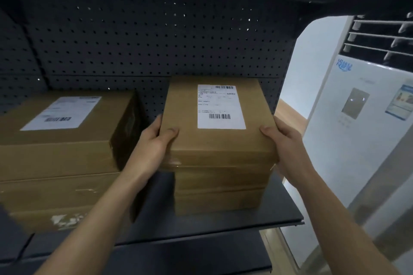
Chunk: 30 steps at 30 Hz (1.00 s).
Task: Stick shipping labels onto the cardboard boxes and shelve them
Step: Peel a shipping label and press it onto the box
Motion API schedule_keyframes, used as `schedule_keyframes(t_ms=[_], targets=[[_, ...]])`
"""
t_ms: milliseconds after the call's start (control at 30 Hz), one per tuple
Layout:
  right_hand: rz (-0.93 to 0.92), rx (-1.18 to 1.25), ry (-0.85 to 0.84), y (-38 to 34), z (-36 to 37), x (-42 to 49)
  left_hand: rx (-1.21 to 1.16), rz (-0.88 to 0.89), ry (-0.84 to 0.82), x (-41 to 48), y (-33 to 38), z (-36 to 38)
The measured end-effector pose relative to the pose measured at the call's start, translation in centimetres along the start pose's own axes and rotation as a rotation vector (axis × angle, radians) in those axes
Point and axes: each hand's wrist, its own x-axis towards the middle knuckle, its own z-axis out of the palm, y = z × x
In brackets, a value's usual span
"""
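With my left hand [156, 138] and right hand [282, 140] clasping its near corners, thumbs on top, I hold the labelled flat brown cardboard box [214, 140] squarely upon the right-hand stack on the dark metal shelf [223, 223], keeping edges aligned.

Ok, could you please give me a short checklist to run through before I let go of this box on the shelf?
1. Label on the held box: ok, flat on its top face.
2. Grip: ok, left hand and right hand each hold one side.
3. Weight fully down on the right stack: cannot tell.
4. Squared with that stack: not ok, its near left corner juts past.
5. Gap to the left stack: ok, they stand apart.
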Motion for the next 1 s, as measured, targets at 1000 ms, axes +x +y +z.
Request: schedule_keyframes(t_ms=[1000], targets=[[0.182,0.055,-0.074,1.0,-1.9,6.5,0.159,-0.149,0.177,3.3,-1.0,4.2]])
